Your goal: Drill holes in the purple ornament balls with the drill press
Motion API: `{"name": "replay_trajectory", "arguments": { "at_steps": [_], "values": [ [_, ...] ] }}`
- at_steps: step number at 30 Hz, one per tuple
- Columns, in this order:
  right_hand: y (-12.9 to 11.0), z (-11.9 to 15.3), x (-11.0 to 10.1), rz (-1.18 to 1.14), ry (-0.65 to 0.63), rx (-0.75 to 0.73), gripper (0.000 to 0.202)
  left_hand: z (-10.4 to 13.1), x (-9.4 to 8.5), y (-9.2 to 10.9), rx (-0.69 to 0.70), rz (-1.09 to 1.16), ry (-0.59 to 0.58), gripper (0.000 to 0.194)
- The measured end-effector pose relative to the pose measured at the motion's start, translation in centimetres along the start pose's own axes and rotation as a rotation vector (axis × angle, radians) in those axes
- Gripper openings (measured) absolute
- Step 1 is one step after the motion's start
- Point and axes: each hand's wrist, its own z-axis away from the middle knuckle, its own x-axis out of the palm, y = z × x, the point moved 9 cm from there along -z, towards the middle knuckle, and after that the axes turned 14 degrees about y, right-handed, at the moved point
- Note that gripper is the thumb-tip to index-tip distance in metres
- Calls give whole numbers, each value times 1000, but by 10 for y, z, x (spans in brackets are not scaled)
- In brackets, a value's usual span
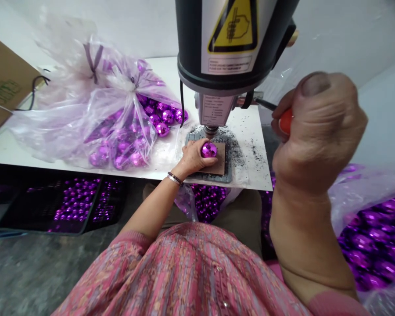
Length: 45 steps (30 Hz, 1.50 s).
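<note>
Between the thumb and fingers of my left hand point(197, 157) sits a shiny purple faceted ball point(209, 150), with a dark spot on its top. The ball is on a brown board point(220, 163) lying on the grey base point(228, 176) of a bench drill press point(217, 105). Just above and behind the ball is the drill's chuck point(211, 131); whether a bit touches the ball I cannot tell. My right hand point(319, 118), raised on the right, is closed around the red knob point(285, 121) of the press's lever point(266, 104).
Clear plastic bags of purple balls point(121, 140) lie on the white table point(164, 169) to the left, near a cardboard box point(9, 74). Dark shavings point(238, 147) litter the table around the base. Below are a black crate point(82, 219) and another bag of balls point(375, 241).
</note>
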Motion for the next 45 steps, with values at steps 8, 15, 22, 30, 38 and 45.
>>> {"name": "replay_trajectory", "arguments": {
  "at_steps": [8, 15, 22, 30, 38, 45],
  "values": [
    [11, 20, -8, 11, -12, -98, 23, -2, 4, -4, 9, 22, 31, 67],
    [18, 26, -7, 21, -41, -123, 31, -1, 4, -5, 18, 45, 50, 66],
    [30, 38, -11, 4, 17, -170, 36, 1, 2, -4, 10, 53, 79, 64],
    [44, 52, -7, -66, 96, -221, 31, 5, -1, 0, 16, 23, 124, 58],
    [21, 18, -5, -99, 131, -132, 47, 4, 1, -2, 22, 3, 141, 58],
    [3, -33, 13, -152, 97, 82, 37, 38, -7, -3, 51, 55, 98, 67]
  ]
}}
